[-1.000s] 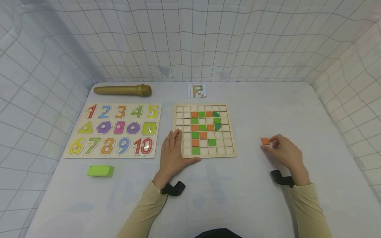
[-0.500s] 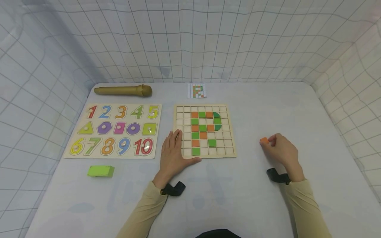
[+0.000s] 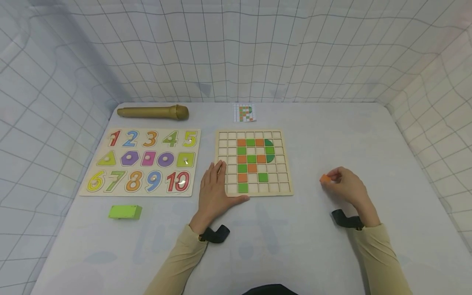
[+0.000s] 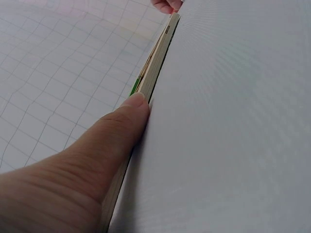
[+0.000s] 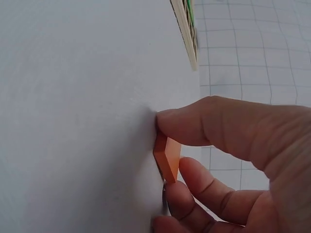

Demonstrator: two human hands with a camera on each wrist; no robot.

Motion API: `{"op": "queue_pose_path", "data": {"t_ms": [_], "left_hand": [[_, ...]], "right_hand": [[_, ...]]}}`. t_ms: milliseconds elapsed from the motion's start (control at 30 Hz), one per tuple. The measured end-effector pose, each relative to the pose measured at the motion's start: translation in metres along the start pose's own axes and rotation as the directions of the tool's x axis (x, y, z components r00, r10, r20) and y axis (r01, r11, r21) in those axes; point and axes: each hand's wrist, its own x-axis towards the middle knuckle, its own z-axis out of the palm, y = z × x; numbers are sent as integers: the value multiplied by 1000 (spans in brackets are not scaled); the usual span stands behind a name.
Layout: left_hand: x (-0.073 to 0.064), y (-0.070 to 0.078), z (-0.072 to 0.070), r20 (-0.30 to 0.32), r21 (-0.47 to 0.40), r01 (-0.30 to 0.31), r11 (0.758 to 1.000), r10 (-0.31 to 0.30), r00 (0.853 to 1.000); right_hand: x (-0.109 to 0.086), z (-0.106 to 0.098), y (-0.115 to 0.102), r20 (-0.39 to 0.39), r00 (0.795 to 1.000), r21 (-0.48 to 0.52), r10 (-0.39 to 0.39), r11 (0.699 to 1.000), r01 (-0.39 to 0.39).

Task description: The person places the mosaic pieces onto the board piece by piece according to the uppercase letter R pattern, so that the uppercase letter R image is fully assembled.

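Note:
An orange square tile (image 3: 325, 179) is pinched between the thumb and fingers of my right hand (image 3: 348, 187), low over the table to the right of the wooden grid board (image 3: 282, 167). Up close in the right wrist view, the tile (image 5: 168, 156) tilts between thumb and fingertips; whether it touches the table I cannot tell. Green and orange tiles form a P-like pattern in the board's cells, with one green tile (image 3: 263, 177) at its lower right. My left hand (image 3: 214, 194) rests spread at the board's lower left corner, its thumb (image 4: 119, 121) along the front edge.
Behind the board lies a small pattern card (image 3: 244, 112). On the left is a number and shape puzzle board (image 3: 195, 164), with a gold microphone (image 3: 153, 112) behind it and a green block (image 3: 124, 212) in front. Grid-lined white cloth walls (image 3: 258, 53) enclose the table.
My right hand has shifted slightly left, and the orange tile has turned and tilted between its fingers. The left hand and the board have stayed put.

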Motion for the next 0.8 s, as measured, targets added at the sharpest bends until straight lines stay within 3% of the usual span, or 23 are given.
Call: {"op": "queue_pose_path", "data": {"t_ms": [467, 800], "left_hand": [[0, 1, 0, -14, 0, -9, 1000, 9, 1000], [0, 2, -1, -10, 4, -7, 1000, 7, 1000]], "right_hand": [[-3, 5, 2, -97, 991, 1, -87, 996, 88], [2, 16, -2, -211, 965, 43, -159, 984, 172]]}}
